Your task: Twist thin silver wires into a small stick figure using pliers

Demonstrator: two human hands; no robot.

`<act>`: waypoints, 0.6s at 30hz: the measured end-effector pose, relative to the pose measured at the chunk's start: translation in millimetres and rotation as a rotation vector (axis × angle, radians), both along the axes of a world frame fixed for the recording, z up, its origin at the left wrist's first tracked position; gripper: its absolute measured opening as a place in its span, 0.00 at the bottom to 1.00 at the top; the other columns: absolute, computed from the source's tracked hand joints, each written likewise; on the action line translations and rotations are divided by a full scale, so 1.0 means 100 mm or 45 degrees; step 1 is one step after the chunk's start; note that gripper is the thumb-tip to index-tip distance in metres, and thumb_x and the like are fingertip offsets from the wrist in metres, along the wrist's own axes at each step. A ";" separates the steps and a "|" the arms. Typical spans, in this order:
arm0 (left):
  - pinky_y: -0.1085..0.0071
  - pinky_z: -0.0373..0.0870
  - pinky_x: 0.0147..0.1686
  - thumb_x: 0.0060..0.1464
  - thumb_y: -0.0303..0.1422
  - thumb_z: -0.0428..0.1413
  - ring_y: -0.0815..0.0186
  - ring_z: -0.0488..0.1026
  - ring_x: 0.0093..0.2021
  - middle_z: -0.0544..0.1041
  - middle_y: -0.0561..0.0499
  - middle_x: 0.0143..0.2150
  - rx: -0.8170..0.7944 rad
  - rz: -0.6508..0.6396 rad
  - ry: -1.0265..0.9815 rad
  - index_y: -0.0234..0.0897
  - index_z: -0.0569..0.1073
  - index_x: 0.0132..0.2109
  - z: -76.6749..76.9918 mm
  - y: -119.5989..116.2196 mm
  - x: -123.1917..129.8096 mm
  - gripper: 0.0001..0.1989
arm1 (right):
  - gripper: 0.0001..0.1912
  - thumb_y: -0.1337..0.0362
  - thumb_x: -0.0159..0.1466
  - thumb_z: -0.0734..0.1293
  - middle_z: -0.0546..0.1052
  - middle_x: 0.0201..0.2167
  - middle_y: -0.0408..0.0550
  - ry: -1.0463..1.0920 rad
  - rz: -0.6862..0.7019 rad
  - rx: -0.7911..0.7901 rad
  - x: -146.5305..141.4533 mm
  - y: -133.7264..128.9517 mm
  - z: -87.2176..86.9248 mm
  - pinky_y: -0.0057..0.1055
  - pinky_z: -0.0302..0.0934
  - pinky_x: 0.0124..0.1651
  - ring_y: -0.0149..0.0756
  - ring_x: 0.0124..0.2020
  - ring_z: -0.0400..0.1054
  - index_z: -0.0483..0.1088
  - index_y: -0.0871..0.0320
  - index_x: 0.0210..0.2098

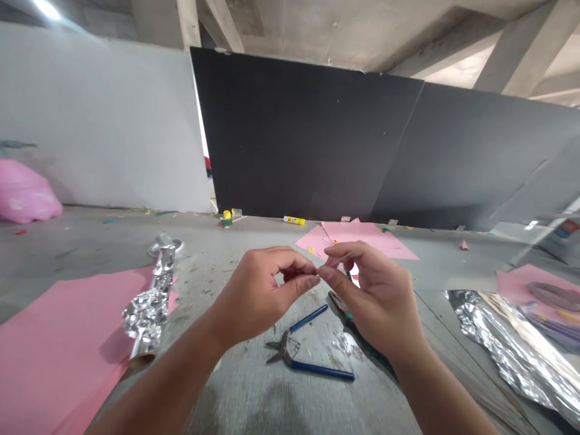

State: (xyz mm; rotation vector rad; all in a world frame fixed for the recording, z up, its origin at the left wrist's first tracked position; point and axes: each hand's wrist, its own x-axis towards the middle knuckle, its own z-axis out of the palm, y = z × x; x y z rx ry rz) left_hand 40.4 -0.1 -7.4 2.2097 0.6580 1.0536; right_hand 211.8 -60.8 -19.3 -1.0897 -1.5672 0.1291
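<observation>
My left hand (265, 293) and my right hand (374, 293) meet above the middle of the table, fingertips almost touching. Each is closed in a pinch on a thin wire (342, 260), a pale line that shows across the right fingers. Most of the wire is hidden by the fingers. Below the hands, blue-handled pliers (290, 350) lie with their handles spread. Partly under my right hand rests a second pair of pliers (338, 305) with dark green handles.
Pink paper (58, 338) and a foil-wrapped tube (149, 314) lie left. More pink paper (380, 238) and a yellow glue stick (294, 220) sit near the black panel (299, 133). At right are loose wires (462, 362), crumpled foil (502, 350) and a tape roll (555, 296).
</observation>
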 end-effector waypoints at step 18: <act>0.66 0.70 0.34 0.53 0.18 0.59 0.65 0.70 0.33 0.76 0.46 0.31 1.191 0.349 -0.242 0.31 0.72 0.33 -0.32 0.01 0.17 0.06 | 0.12 0.68 0.62 0.68 0.76 0.33 0.42 0.248 -0.310 0.141 -0.30 0.01 -0.15 0.43 0.62 0.48 0.35 0.35 0.71 0.70 0.53 0.45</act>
